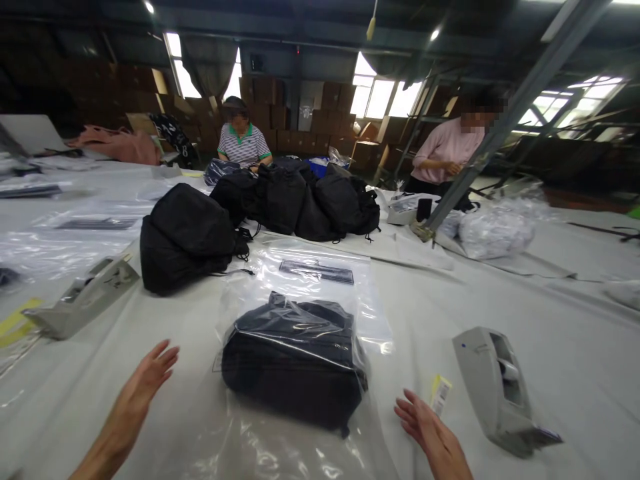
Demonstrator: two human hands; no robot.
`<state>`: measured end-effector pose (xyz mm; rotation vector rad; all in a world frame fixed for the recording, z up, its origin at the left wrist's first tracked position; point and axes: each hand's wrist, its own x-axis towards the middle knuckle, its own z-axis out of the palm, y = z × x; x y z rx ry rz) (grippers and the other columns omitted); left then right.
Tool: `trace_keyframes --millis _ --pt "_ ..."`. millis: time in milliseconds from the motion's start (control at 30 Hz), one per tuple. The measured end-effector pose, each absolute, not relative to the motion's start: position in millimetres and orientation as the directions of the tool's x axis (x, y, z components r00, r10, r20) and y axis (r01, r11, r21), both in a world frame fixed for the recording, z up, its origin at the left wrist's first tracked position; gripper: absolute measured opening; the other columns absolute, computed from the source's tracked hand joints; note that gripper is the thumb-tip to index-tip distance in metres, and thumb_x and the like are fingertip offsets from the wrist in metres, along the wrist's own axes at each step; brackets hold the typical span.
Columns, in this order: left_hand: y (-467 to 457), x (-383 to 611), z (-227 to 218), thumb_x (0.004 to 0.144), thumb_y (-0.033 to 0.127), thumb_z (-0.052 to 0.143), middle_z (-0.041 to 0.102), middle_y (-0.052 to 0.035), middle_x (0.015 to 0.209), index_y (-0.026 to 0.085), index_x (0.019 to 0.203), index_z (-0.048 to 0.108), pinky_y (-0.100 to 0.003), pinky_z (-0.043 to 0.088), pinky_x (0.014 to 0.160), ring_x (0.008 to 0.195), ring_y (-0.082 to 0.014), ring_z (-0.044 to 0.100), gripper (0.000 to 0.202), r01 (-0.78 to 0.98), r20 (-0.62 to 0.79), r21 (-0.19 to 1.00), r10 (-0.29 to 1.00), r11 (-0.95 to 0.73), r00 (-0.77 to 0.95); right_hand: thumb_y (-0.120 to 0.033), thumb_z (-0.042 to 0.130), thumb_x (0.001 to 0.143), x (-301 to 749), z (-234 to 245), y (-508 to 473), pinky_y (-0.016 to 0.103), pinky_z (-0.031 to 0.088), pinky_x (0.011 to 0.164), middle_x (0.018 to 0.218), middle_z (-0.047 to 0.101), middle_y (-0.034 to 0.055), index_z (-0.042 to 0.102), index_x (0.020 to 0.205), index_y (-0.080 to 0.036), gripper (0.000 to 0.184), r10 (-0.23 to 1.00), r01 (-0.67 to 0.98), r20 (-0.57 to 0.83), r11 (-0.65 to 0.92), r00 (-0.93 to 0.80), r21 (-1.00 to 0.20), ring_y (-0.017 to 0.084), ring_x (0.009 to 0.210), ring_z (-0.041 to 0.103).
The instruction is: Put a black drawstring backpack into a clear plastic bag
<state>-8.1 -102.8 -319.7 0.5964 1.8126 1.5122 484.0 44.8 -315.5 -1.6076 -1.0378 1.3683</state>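
A black bag lies inside a clear plastic bag on the white table, straight in front of me. My left hand hovers open to its left, fingers spread, touching nothing. To the bag's right, my right hand is open and empty too, close to a small yellow and white label lying on the table.
A grey tape dispenser stands at the right, another at the left. Several black bags are piled further back, one nearer. Two people work at the far side. Loose clear plastic lies at the right.
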Motion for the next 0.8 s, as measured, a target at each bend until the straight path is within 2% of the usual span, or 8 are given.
trace_keyframes --millis 67,167,233,300,467,600,733,800 --pt "-59.6 -2.4 -312.7 0.079 0.077 0.048 0.042 -0.0104 0.149 0.028 0.147 0.03 -0.046 0.028 0.116 0.136 -0.0288 0.04 0.086 -0.262 -0.335 0.939 0.776 0.224 -0.534 -0.079 0.067 0.059 451.5 -308.8 80.0 0.042 0.049 0.098 0.116 0.069 0.0188 0.063 0.12 -0.012 0.09 0.92 0.029 -0.392 -0.391 -0.002 -0.92 0.033 0.11 0.064" --pt "7.3 0.4 -306.8 0.078 0.081 0.042 0.05 -0.0157 0.142 0.025 0.148 0.029 -0.048 0.043 0.103 0.128 -0.0331 0.05 0.091 -0.437 -0.46 0.851 0.814 0.291 -0.354 -0.076 0.065 0.066 410.4 -301.6 113.4 0.045 0.048 0.099 0.119 0.069 0.0148 0.065 0.118 -0.016 0.079 0.906 0.041 -0.41 -0.408 -0.109 -0.912 0.033 0.115 0.061" --pt "35.3 2.8 -306.8 0.078 0.081 0.045 0.061 -0.0159 0.13 0.022 0.146 0.034 -0.046 0.052 0.09 0.115 -0.0346 0.06 0.09 -0.478 -0.465 0.822 0.85 0.31 -0.249 -0.072 0.066 0.068 394.0 -299.4 123.3 0.044 0.046 0.102 0.12 0.069 0.011 0.068 0.115 -0.017 0.072 0.913 0.045 -0.372 -0.37 -0.165 -0.928 0.031 0.117 0.06" --pt "48.4 8.6 -308.7 0.078 0.078 0.049 0.066 -0.0152 0.121 0.018 0.144 0.037 -0.044 0.055 0.085 0.108 -0.0343 0.064 0.089 -0.514 -0.466 0.789 0.873 0.337 -0.143 -0.068 0.07 0.068 386.1 -298.6 126.9 0.04 0.045 0.104 0.116 0.071 0.0081 0.07 0.11 -0.019 0.065 0.926 0.028 -0.326 -0.327 -0.19 -0.945 0.028 0.115 0.061" --pt "50.8 27.9 -311.8 0.083 0.067 0.056 0.068 -0.013 0.119 0.015 0.139 0.046 -0.041 0.052 0.093 0.109 -0.0326 0.064 0.077 -0.537 -0.447 0.746 0.894 0.394 0.036 -0.058 0.075 0.067 389.9 -295.5 130.0 0.039 0.043 0.106 0.118 0.071 0.0064 0.072 0.108 -0.021 0.055 0.947 0.041 -0.29 -0.288 -0.14 -0.957 0.029 0.118 0.059" --pt "60.6 25.3 -317.6 0.083 0.053 0.066 0.066 -0.0099 0.125 0.019 0.133 0.055 -0.038 0.048 0.1 0.115 -0.0298 0.061 0.062 -0.506 -0.405 0.775 0.912 0.379 0.064 -0.055 0.075 0.067 396.8 -296.4 146.3 0.039 0.044 0.104 0.121 0.069 0.0056 0.071 0.111 -0.021 0.056 0.956 0.089 -0.244 -0.233 -0.161 -0.968 0.029 0.118 0.059" --pt "88.8 5.5 -333.7 0.071 0.044 0.081 0.069 -0.009 0.117 0.017 0.122 0.063 -0.036 0.046 0.1 0.111 -0.0281 0.062 0.06 -0.458 -0.394 0.83 0.916 0.318 -0.077 -0.056 0.078 0.056 391.7 -312.3 172.5 0.043 0.048 0.097 0.096 0.076 0.0097 0.076 0.084 -0.015 0.049 0.94 0.095 -0.31 -0.299 -0.144 -0.95 0.035 0.106 0.064" --pt "102.5 -5.5 -339.6 0.074 0.045 0.078 0.07 -0.0111 0.112 0.015 0.12 0.062 -0.038 0.049 0.095 0.103 -0.0264 0.065 0.057 -0.437 -0.394 0.85 0.906 0.295 -0.154 -0.06 0.077 0.053 390.1 -319.9 180.6 0.042 0.048 0.098 0.096 0.076 0.0115 0.075 0.081 -0.015 0.053 0.941 0.072 -0.333 -0.329 -0.053 -0.941 0.036 0.109 0.062"
